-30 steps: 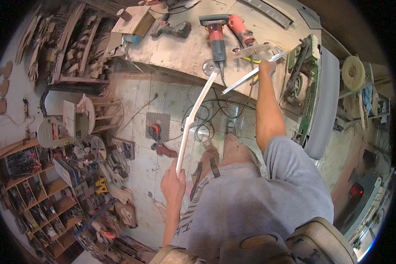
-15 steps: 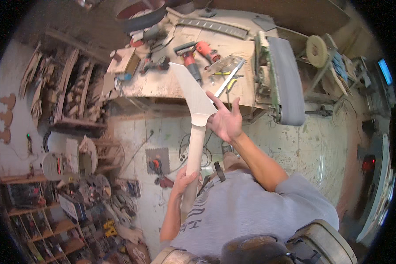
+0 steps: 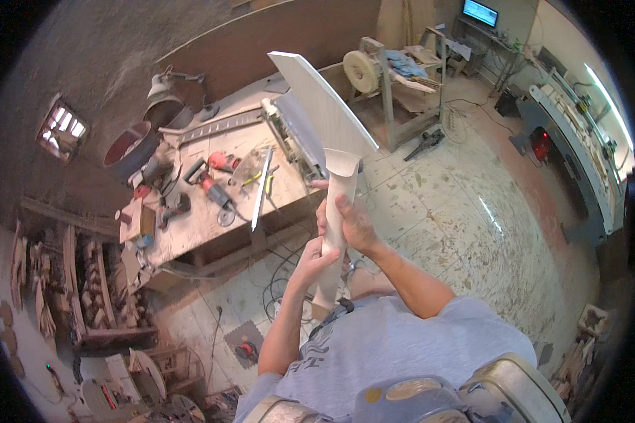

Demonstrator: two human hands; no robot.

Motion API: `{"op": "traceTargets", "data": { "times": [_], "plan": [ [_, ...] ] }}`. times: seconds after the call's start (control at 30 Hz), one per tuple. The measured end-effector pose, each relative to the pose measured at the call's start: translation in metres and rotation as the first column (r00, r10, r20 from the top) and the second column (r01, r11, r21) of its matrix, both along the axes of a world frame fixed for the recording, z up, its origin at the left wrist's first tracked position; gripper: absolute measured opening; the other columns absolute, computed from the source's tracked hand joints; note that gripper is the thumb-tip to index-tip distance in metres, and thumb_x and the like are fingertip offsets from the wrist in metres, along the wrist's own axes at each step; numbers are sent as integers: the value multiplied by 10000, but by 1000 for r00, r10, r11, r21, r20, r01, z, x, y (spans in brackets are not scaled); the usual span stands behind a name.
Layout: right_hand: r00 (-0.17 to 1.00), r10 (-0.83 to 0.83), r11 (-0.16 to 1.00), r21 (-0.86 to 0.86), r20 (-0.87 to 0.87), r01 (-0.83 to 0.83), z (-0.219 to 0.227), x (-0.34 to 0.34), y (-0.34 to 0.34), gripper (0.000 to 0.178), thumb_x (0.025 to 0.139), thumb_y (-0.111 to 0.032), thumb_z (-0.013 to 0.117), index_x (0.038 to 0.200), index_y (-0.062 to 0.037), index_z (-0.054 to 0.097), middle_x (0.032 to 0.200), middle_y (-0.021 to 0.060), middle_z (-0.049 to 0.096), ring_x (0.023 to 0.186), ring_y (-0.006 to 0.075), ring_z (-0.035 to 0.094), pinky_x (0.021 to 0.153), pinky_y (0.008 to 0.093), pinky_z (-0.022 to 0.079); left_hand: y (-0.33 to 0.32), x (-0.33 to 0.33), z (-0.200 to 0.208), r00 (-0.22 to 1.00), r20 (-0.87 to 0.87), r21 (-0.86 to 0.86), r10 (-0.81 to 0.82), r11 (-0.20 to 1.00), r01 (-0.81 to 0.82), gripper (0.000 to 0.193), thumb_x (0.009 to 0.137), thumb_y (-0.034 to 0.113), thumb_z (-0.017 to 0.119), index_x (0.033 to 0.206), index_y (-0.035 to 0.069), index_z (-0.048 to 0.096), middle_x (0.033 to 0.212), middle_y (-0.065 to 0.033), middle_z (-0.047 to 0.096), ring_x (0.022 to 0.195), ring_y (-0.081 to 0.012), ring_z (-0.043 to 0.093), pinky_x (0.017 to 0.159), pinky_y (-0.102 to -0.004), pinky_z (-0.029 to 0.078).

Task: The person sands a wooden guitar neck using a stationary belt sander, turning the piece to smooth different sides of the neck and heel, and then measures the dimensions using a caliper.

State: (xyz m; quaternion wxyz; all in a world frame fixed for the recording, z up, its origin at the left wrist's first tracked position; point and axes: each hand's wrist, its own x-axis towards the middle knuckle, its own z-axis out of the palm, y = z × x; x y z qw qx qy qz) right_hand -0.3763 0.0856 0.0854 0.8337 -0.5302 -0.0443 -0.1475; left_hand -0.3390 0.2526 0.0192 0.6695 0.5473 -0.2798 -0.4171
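A wooden workbench (image 3: 195, 220) carries a drill (image 3: 174, 209), two red power tools (image 3: 213, 187) and a white strip (image 3: 263, 187).

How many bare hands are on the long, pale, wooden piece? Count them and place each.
2: the bare left hand grips the long, pale, wooden piece lower down; the bare right hand grips it farther up. Each is partly hidden.

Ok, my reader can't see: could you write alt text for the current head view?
A person's left hand and right hand grip a pale paddle-shaped piece, its broad end pointing away. Power tools lie on a workbench ahead left.
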Motion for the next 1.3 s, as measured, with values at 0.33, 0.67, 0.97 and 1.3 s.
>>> {"op": "traceTargets", "data": {
  "times": [0.33,0.67,0.97,1.3],
  "plan": [
    [971,231,956,-172,-68,-239,38,6,-127,699,1052,-594,521,1231,68,657,796,150,732,618,194,681,586,320,555,-117,64,138,891,214,-508,400,825,-248,945,995,677,538,1585,-26,314,1599,-248,414,1433,-410,474,1187,-538,379],
    [859,-355,167,-879,369,447,54,-82,-127,340,969,-314,748,1001,24,737,898,185,725,829,265,713,755,412,555,-155,31,120,637,-449,-350,627,532,-771,599,1062,604,438,1374,92,426,1485,-152,519,1346,-479,535,1048,-685,454],
    [913,-214,944,168,-346,285,-58,-185,-68,896,809,-54,801,1595,-14,371,1223,153,673,840,163,645,713,276,555,-109,15,40,451,-672,-63,588,561,-825,586,1091,607,315,1383,101,371,1458,-169,520,1317,-455,550,1042,-701,443],
    [634,-631,769,-253,-447,587,-35,-188,-46,644,866,-100,792,1421,49,502,1181,162,688,899,201,715,769,322,595,-112,38,-69,413,-880,-23,236,846,-533,741,1071,635,330,1408,-22,385,1426,-241,536,1334,-435,537,1152,-609,420]
  ]
}}
